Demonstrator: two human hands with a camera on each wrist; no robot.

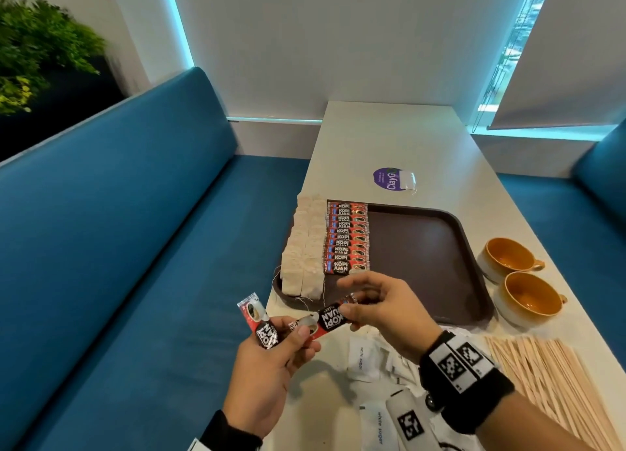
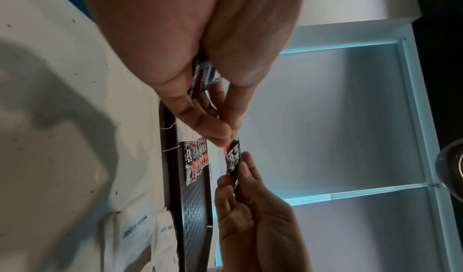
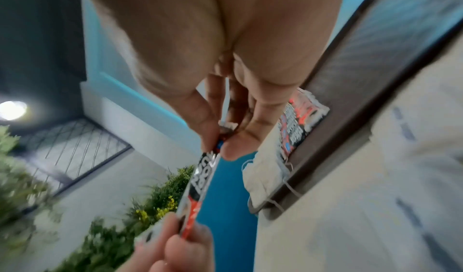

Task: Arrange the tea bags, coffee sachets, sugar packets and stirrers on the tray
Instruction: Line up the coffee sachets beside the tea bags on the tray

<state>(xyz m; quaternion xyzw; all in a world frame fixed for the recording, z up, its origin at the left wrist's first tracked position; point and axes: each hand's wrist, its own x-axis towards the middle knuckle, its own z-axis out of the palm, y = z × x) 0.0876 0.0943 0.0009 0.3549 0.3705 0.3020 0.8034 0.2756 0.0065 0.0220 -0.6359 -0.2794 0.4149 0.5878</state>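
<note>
Over the white desk (image 1: pixel 389 139), both hands pinch one red-and-black coffee sachet (image 1: pixel 330 318) lengthwise between them, right hand (image 1: pixel 382 311) nearer the brown plastic tray (image 1: pixel 423 261), left hand (image 1: pixel 271 359) also gripping another.

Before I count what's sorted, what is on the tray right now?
On the tray: tea bags along its left edge and a column of coffee sachets beside them. The right hand covers part of its near edge.

White table (image 1: pixel 389 139) has a brown tray (image 1: pixel 423 264) mid-way, two orange cups (image 1: pixel 521 281) right of it, sugar packets (image 1: pixel 372 366) and wooden stirrers (image 1: pixel 548 376) near, purple sticker (image 1: pixel 388 179) far.
</note>
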